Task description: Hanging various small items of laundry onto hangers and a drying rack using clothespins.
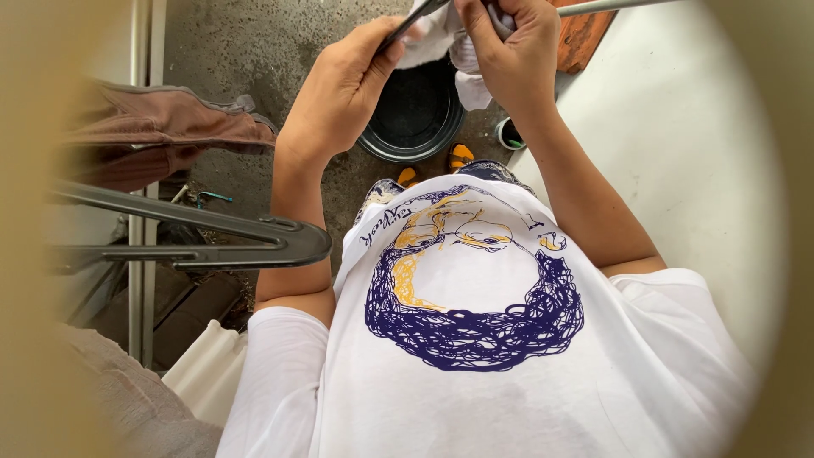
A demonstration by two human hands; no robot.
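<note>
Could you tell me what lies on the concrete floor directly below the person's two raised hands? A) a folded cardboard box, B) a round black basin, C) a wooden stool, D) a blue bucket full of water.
B: a round black plastic basin sits on the grey concrete floor beneath the left hand and right hand, which grip white cloth on a thin grey hanger.

Open concrete floor point(254, 51) left of the left hand point(339, 93), black basin point(415, 114) right below both hands, white wall point(678, 127) crowding the right hand point(509, 59), metal rack bars point(212, 237) and hanging brown garment point(161, 127) blocking the left side
</note>
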